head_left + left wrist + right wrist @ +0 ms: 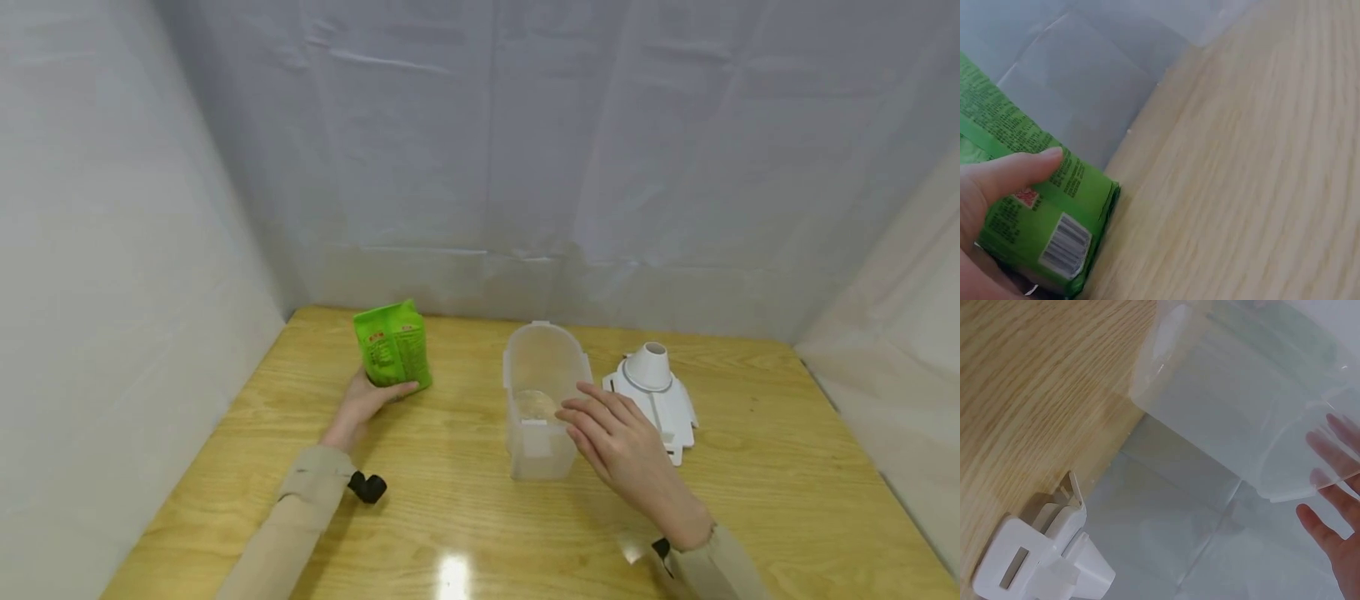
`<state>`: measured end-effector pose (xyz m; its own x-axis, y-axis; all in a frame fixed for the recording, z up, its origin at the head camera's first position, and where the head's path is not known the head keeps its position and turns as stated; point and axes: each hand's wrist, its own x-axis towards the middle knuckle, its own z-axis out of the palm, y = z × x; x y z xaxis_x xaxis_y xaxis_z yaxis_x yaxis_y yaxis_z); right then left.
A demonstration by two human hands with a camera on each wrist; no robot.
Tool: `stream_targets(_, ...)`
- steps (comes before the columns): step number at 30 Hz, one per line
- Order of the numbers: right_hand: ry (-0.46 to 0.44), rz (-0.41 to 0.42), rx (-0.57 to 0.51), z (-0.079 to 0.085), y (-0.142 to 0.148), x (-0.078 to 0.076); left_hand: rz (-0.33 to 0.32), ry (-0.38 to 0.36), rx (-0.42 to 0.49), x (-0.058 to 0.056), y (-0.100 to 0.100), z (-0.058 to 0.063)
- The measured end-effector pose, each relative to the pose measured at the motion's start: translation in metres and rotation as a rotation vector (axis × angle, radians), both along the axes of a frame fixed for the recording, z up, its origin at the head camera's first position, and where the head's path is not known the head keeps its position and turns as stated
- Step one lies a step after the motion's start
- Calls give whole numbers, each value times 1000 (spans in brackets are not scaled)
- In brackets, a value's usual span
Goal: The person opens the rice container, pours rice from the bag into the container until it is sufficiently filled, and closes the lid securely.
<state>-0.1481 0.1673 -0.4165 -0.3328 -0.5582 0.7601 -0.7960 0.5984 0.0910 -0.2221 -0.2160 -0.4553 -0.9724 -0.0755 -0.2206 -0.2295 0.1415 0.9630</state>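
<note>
My left hand [363,402] grips a green printed bag [397,346] low on its side, at the table's back left. In the left wrist view a thumb lies across the small print of the bag, above a barcode [1067,245]. A tall translucent plastic container [545,457], open at the top, stands right of the middle. My right hand [622,450] is over its near right rim, fingers loosely extended and holding nothing. Through the clear wall [1210,394], the right wrist view shows some of those fingertips.
A white lid [663,404] with a cone-shaped spout lies on the wooden table [465,517], just right of the container. Pale sheeting [480,167] walls off the back and both sides of the table.
</note>
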Motion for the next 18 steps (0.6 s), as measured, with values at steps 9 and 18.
stream_targets(9,0,6,5,2,-1,-1,84,-38,56,-2,5,-3)
stream_targets(18,-12,1,17,3,-1,-2,131,23,80,-3,8,-7)
